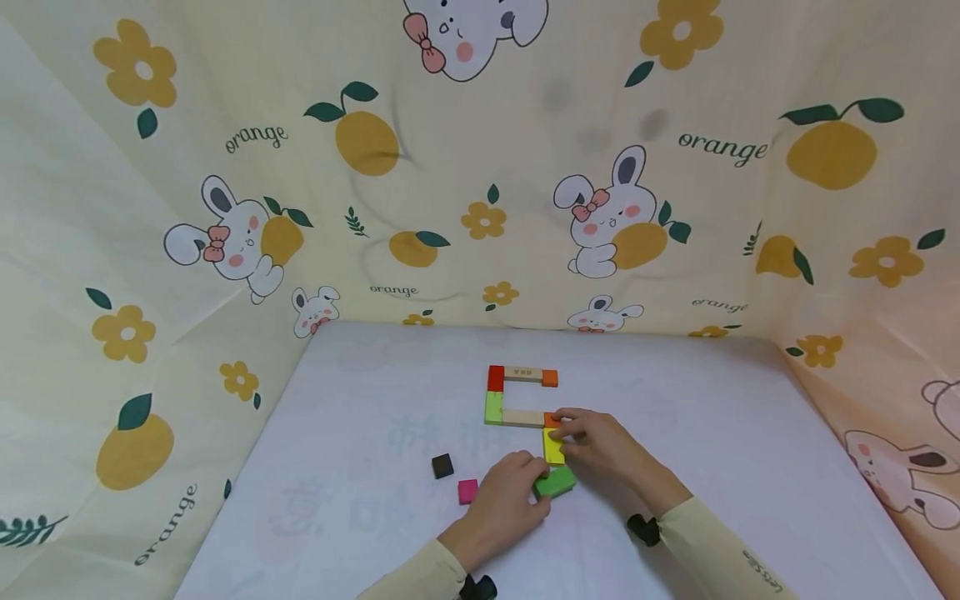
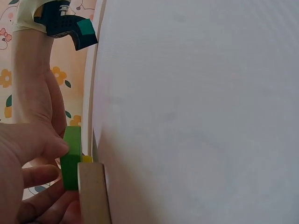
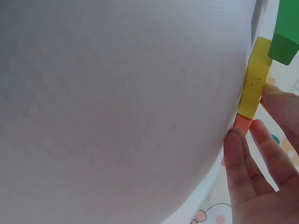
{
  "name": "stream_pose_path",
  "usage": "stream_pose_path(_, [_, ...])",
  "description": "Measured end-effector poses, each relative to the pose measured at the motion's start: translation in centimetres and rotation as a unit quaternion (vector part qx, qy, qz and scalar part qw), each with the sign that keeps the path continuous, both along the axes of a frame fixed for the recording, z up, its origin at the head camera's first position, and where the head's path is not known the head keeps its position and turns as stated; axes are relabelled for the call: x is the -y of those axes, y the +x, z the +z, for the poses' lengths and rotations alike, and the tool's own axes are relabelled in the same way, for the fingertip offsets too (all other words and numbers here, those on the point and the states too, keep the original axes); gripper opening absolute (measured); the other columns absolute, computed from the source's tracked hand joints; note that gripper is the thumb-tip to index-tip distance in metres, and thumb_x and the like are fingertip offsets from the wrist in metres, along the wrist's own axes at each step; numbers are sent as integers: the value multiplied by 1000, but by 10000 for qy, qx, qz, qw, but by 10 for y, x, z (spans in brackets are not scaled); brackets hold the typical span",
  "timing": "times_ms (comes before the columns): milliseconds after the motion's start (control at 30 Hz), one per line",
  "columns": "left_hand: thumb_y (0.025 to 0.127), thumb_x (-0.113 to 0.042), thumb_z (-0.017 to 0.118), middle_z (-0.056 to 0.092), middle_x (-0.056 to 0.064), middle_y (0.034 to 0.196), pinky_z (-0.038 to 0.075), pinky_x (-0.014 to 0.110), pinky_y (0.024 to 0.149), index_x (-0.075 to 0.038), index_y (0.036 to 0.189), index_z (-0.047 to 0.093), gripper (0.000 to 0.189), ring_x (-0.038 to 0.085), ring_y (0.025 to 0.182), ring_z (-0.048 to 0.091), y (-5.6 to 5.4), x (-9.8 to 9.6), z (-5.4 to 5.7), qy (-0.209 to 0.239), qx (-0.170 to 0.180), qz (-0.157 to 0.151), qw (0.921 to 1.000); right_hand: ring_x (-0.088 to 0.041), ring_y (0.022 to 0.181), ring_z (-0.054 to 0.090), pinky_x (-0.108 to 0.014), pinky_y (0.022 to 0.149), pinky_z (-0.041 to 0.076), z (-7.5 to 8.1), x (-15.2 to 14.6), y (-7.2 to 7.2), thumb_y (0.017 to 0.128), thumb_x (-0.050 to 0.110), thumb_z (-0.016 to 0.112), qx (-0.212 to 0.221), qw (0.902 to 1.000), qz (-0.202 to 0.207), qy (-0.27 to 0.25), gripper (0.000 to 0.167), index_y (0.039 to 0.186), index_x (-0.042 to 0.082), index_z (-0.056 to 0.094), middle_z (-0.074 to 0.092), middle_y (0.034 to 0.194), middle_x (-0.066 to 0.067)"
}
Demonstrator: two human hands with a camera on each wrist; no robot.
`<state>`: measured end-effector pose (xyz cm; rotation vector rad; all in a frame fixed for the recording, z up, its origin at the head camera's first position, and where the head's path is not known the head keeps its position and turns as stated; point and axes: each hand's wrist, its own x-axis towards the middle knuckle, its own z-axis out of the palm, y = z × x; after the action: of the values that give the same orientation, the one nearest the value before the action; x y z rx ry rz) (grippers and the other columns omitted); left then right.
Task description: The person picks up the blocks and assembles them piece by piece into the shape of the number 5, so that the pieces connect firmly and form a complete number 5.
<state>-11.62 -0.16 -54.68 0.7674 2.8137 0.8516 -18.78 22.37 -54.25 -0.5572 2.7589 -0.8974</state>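
My left hand (image 1: 501, 507) pinches a bright green block (image 1: 555, 482) between thumb and fingers, and the left wrist view shows the thumb lying on that green block (image 2: 71, 158). My right hand (image 1: 606, 450) touches a row of blocks with fairly straight fingers. In the right wrist view its thumb rests against the side of a yellow block (image 3: 256, 79), and its fingertips are at an orange block (image 3: 243, 122). The yellow block (image 1: 553, 447) lies between the orange block (image 1: 551, 420) and the green one.
A beige block (image 1: 522, 418), a lime block (image 1: 493, 407), a red block (image 1: 496, 378), another beige block (image 1: 523, 374) and an orange block (image 1: 550, 378) continue the angular line. A black block (image 1: 442, 466) and a magenta block (image 1: 467, 492) lie left on the white table (image 1: 330, 500).
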Motion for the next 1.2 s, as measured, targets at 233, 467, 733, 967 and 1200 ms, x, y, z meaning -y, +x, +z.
stream_pose_path(233, [92,-26,89,63,-8,105,55,21,87,-19,123,76,35,2,93,55,-1,0,-1,-30,-35,114,9999,-39,139,58,-60,112,48,-1,0,0,94,8,85,-49,9999,0,89,24,115,17,87,66,147,-9])
stream_pose_path(467, [90,-28,92,61,-9,100,54,20,83,-19,117,76,32,2,88,53,-3,0,0,-232,54,222,9995,-35,134,62,-56,110,51,0,0,-1,95,7,84,5,10000,-24,86,22,115,14,86,65,148,-8])
stream_pose_path(733, [91,-28,91,60,-10,98,53,20,79,-20,118,76,32,3,85,51,-5,0,-1,-317,194,263,9990,-40,139,58,-61,113,46,-1,1,1,94,6,84,-146,9998,41,84,24,117,14,86,65,148,-11])
stream_pose_path(967, [91,-31,90,61,-10,101,54,20,81,-20,123,74,37,2,88,52,-5,0,-2,-422,248,302,9983,-38,138,59,-59,113,47,-2,1,1,95,7,83,-132,9998,26,145,24,118,14,86,65,149,-9])
stream_pose_path(1200, [91,-32,91,61,-9,100,54,21,81,-20,123,74,38,3,87,52,-6,1,-2,-455,263,285,9982,-39,137,59,-60,113,46,0,0,1,96,8,83,-146,9997,113,139,23,117,14,86,66,147,-9])
